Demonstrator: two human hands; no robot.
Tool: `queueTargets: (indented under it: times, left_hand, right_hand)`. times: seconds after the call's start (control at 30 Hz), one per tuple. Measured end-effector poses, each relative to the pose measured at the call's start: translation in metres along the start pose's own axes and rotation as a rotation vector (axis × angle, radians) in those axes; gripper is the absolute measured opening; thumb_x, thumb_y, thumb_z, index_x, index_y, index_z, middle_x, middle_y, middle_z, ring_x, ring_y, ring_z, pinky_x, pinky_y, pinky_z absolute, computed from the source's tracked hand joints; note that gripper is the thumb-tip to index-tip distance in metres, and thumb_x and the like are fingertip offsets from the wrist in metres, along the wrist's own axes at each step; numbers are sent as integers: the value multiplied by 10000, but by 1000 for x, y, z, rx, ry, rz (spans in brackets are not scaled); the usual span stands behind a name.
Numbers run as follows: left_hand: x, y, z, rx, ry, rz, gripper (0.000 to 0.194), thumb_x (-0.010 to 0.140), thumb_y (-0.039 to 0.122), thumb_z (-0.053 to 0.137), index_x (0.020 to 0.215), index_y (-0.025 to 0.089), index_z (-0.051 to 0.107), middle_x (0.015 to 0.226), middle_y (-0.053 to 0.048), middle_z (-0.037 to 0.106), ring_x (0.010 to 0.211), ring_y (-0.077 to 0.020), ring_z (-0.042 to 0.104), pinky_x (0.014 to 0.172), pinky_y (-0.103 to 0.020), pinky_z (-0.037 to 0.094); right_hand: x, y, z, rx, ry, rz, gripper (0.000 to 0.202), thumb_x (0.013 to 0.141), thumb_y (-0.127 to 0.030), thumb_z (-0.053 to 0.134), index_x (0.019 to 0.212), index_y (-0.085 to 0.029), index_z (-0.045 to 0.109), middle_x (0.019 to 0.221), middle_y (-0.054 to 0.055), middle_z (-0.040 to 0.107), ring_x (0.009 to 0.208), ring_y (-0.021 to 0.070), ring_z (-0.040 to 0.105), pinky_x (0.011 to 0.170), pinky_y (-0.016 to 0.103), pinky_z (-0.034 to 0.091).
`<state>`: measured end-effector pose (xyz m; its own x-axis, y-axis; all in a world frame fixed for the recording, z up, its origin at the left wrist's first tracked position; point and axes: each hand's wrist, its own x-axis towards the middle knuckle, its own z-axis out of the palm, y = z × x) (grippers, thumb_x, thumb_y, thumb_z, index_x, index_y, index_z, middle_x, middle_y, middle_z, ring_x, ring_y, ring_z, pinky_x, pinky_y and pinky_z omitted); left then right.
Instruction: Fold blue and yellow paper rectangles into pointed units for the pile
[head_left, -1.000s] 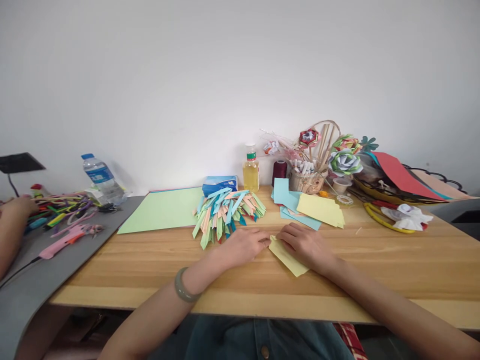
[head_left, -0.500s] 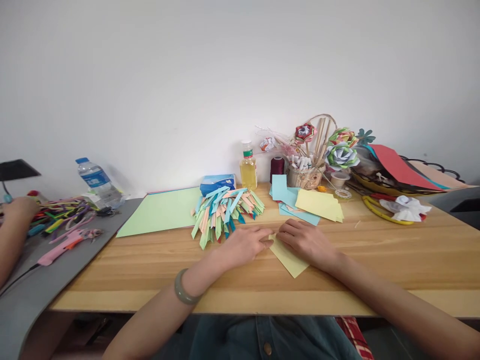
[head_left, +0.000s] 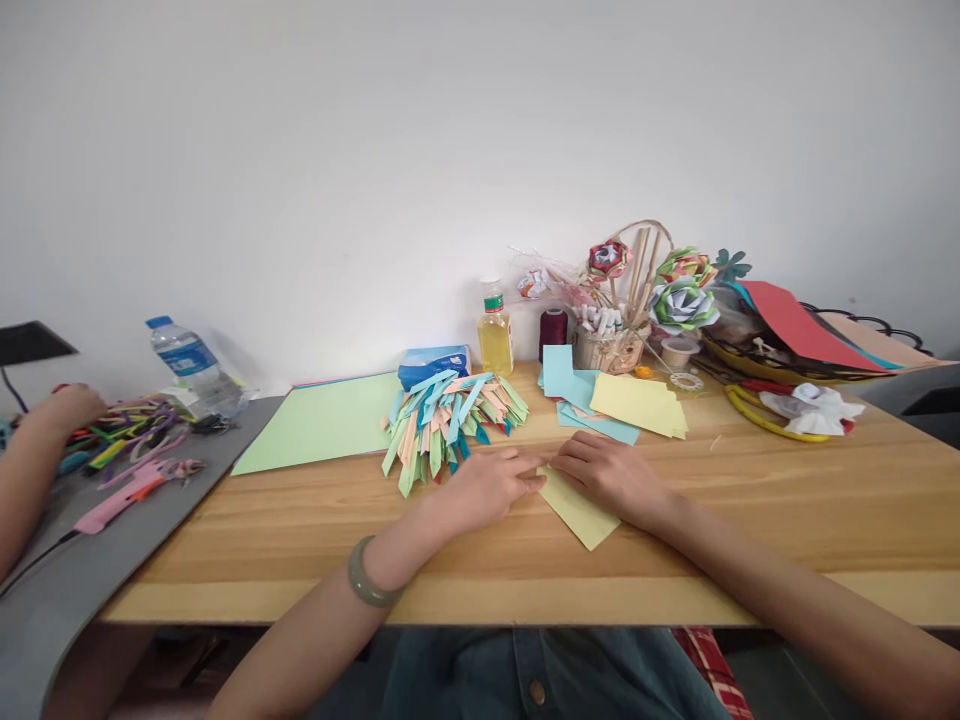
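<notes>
A small yellow sheet of paper (head_left: 580, 512) lies slanted on the wooden table between my hands. My left hand (head_left: 487, 490), with a bangle on its wrist, grips the far left corner, thumb and fingers close together. From the other side my right hand (head_left: 613, 480) holds the same paper, its curled fingers covering the far edge. The fingertips of both hands almost meet there, so any fold beneath them is hidden. Just beyond my left hand sits a heap of folded paper strips (head_left: 442, 420) in green, blue and peach. Past my right hand are yellow paper pieces (head_left: 637, 404) and blue paper pieces (head_left: 600, 425).
Large green sheets (head_left: 322, 425) lie at the left. Along the wall stand a bottle of yellow liquid (head_left: 495, 340), a thread spool (head_left: 553, 335) and a basket with paper flowers (head_left: 611, 350). Another person's hand (head_left: 75, 408) is at far left, near a pink glue gun (head_left: 135, 494).
My hands stay at the paper's far corner with only a slight shift of the fingers. The other person's hand at far left has moved a little to the right.
</notes>
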<state>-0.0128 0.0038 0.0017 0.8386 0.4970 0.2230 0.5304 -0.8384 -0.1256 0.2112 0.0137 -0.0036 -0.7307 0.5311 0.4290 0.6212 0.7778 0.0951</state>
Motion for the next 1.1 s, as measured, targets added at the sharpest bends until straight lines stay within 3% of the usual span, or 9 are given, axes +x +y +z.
queueTargets:
  times: [0.2, 0.8, 1.1]
  left_hand:
    - [0, 0, -1, 19, -22, 16, 341, 883, 110, 437, 1171, 227, 579, 1327, -16, 498, 1037, -174, 536, 776, -286, 501]
    - [2, 1, -6, 38, -97, 9, 364, 869, 115, 451, 1213, 204, 533, 1215, -14, 590, 901, -170, 530, 713, -268, 461]
    - [2, 1, -5, 68, -74, 10, 365, 880, 118, 421, 1211, 206, 546, 1233, -15, 580, 890, -174, 530, 616, -263, 455]
  right_hand:
    - [2, -3, -9, -78, -24, -125, 304, 943, -170, 347, 847, -148, 635, 767, 80, 608, 750, 188, 515, 635, 302, 389]
    - [1, -3, -10, -139, -64, -240, 306, 937, -117, 327, 858, -131, 623, 797, 93, 612, 759, 197, 502, 641, 318, 388]
    - [3, -3, -12, -131, -77, -258, 319, 942, -122, 319, 862, -132, 627, 801, 100, 607, 758, 198, 497, 642, 324, 388]
